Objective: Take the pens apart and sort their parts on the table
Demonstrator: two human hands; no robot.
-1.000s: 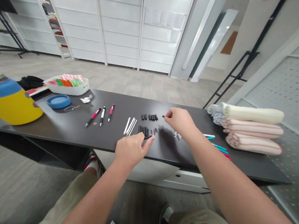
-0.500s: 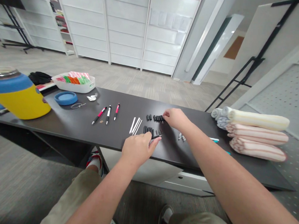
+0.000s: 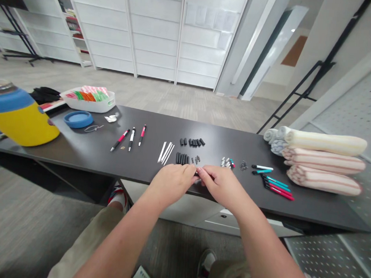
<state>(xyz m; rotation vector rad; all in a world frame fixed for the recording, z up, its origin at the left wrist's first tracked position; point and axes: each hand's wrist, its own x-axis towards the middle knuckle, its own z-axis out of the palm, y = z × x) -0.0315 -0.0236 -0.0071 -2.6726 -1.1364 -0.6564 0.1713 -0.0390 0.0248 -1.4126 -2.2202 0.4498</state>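
Observation:
My left hand and my right hand meet at the front edge of the dark table, fingertips pinched together. Between them sits a black pen part, mostly hidden by the fingers; what the right fingers pinch cannot be made out. Just beyond the hands lie a row of black pen barrels and some tiny dark pieces. Behind these is a second row of short black tubes, its rightmost piece tilted. White refill sticks lie to the left. Small silver-white pieces are to the right.
Three assembled pens lie left of the sticks. Red, teal and white pen barrels lie right, beside rolled towels. Far left are a yellow-blue container, a blue lid and a white basket.
My right hand has drawn back from the rear row of black tubes and joined my left hand near the table's front edge. The left hand still holds the black pen part.

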